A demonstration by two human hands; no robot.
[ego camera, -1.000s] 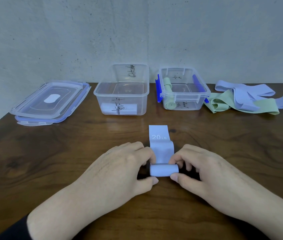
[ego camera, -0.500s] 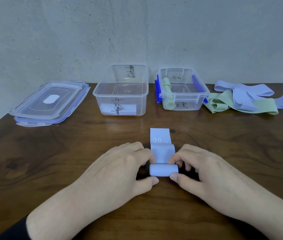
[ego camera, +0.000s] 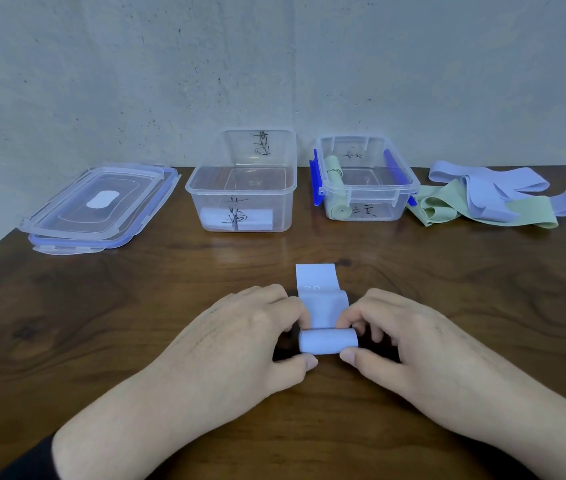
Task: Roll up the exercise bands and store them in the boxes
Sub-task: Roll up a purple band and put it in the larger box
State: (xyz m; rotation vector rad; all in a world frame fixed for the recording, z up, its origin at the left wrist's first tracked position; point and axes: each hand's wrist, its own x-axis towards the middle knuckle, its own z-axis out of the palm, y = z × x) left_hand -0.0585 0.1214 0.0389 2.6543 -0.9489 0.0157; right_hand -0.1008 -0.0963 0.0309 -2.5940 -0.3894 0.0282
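Wooden table (ego camera: pixel 101 323), two boxes (ego camera: pixel 241 188), two lids (ego camera: pixel 98 206), two hands (ego camera: pixel 240 344) rolling one band (ego camera: pixel 326 341)

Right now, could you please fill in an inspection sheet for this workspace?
Surface: dark wooden table, against a wall.
Job's things: lilac band partly rolled, free end flat; left box holds one lilac roll; right box holds one green roll; loose bands, lilac and green, piled at far right.
Clutter: two stacked lids at far left.
Grippers: left hand and right hand pinch the roll's ends.
Cables: nothing seen.
Surroundings: plain grey wall.
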